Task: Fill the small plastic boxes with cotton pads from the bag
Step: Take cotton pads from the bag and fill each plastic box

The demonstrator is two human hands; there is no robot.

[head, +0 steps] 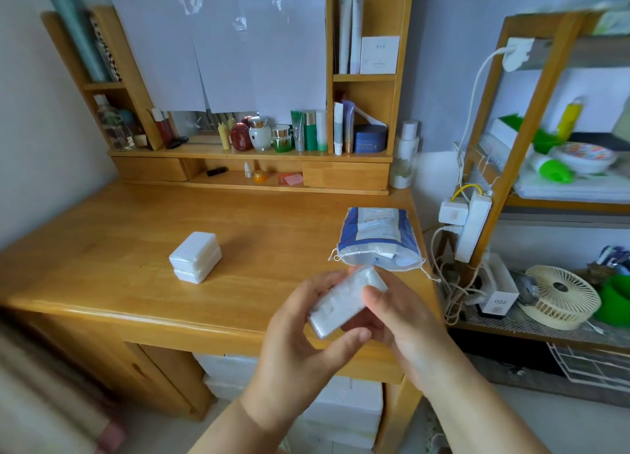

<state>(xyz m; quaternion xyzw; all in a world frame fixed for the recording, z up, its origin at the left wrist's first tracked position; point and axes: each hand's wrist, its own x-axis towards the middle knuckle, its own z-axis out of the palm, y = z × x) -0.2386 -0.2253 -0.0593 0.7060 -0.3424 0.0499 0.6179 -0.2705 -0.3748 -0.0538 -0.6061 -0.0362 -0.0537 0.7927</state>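
Observation:
A small translucent plastic box (pixel 344 302) with white cotton pads showing through it is held above the desk's front edge, tilted. My left hand (pixel 300 344) grips it from below and the left, thumb under its near end. My right hand (pixel 399 313) holds its right side, thumb on top. The blue and white drawstring bag of cotton pads (pixel 375 238) lies on the wooden desk (pixel 119 249) just behind my hands, its mouth toward me. Two more small white boxes (pixel 195 257) sit stacked at mid-desk, to the left.
Cosmetic bottles and jars (pixel 272 134) line the hutch shelf at the back. A white bottle (pixel 404 153) stands at the desk's back right corner. To the right a wooden rack holds a power strip (pixel 472 228), cables, a small fan (pixel 559 295) and bowls. White foam boxes (pixel 341 406) sit under the desk.

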